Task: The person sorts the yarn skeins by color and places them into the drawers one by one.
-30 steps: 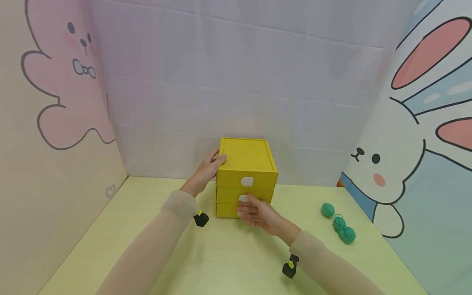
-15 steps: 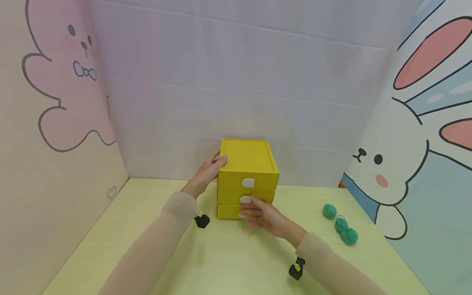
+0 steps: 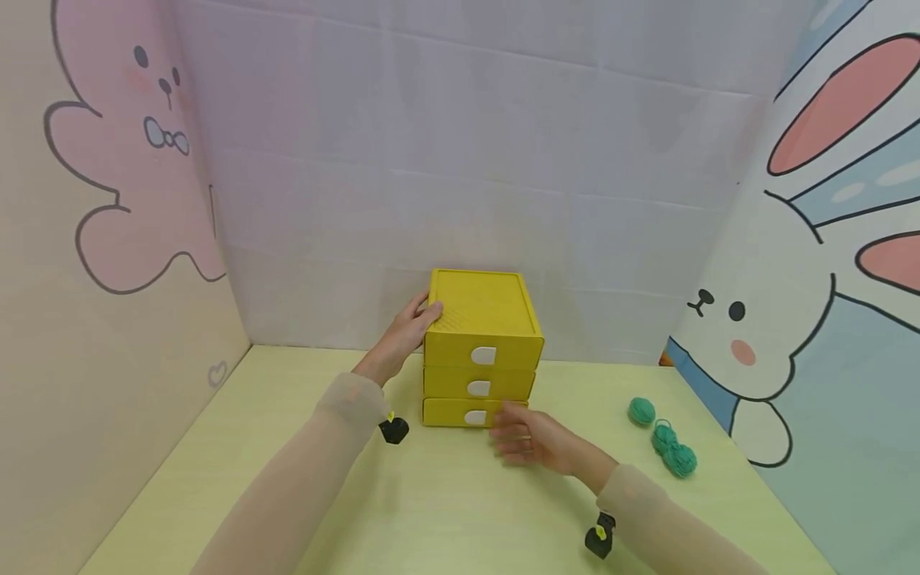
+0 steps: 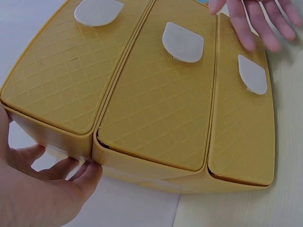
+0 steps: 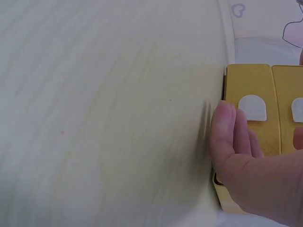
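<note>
A yellow three-drawer cabinet (image 3: 489, 299) with white tabs stands against the back wall, its drawers closed. My left hand (image 3: 395, 342) holds the cabinet's left side, thumb over the top edge and fingers along the side wall. In the left wrist view, those fingers (image 4: 85, 179) bend against the side. My right hand (image 3: 539, 439), slightly blurred, is in front of the bottom drawer (image 3: 446, 412) at its right end, fingers extended and holding nothing. The bottom white tab (image 3: 475, 418) shows just left of it. From the right wrist view, I cannot tell whether this hand touches the drawer.
Green yarn balls lie on the pale table (image 3: 417, 511) to the right: a single ball (image 3: 641, 411) and a tied bundle (image 3: 674, 451). Behind the cabinet hangs a white cloth wall (image 3: 474, 160). Printed side walls (image 3: 848, 447) border the table.
My right hand has moved right and slightly down, away from the middle drawer's tab, so the tabs now show uncovered. The left hand keeps its place on the cabinet.
</note>
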Motion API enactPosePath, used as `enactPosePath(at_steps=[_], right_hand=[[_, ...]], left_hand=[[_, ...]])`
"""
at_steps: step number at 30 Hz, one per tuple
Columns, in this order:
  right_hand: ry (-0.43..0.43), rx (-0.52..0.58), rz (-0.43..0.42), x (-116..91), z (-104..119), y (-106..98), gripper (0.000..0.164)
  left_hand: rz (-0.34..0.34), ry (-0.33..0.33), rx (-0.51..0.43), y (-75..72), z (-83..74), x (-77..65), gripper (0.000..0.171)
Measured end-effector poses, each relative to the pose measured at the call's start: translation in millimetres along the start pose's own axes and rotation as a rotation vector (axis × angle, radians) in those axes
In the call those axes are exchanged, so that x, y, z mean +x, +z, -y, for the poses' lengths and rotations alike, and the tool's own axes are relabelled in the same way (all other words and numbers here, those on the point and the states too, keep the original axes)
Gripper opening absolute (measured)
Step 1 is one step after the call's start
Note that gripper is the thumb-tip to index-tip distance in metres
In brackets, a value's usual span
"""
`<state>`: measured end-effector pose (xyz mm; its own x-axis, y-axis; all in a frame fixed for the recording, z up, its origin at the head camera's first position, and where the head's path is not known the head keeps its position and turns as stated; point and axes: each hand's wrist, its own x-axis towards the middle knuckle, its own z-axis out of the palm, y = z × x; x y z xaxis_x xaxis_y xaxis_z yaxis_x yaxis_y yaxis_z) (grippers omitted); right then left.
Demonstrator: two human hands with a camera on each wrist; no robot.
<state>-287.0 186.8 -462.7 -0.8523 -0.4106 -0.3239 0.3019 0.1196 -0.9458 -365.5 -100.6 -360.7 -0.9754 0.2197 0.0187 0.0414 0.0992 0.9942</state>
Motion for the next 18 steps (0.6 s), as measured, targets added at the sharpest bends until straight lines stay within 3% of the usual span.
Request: enactPosePath(at_steps=[12, 18], right_hand=[[0.057, 0.035, 0.064, 10, -12, -1, 0.070], [0.092, 0.103, 0.088, 16, -13, 1, 0.069]], left_hand=[[0.015, 0.019, -0.010, -0.3, -1.7, -2.9, 0.072], [0.005, 0.013, -0.004, 0.1, -1.8, -4.4, 0.073]])
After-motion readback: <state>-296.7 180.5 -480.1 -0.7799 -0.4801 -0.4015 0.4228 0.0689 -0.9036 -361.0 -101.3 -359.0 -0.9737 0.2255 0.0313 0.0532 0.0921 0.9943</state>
